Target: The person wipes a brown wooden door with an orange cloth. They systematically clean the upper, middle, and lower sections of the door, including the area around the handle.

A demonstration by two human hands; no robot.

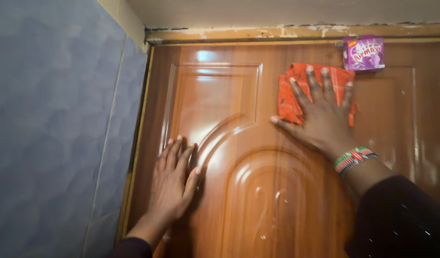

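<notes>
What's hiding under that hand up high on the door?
Under the right hand is an orange cloth, pressed flat on the wooden door. The door beneath the cloth is covered.

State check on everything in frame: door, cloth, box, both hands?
Door: shut against its frame, glossy.
Orange cloth: crumpled, pressed flat to the door under the right hand.
Right hand: open, fingers spread on the cloth.
Left hand: open, palm flat on the door, holding nothing.
Purple box: closed, fixed near the door's top edge.
</notes>
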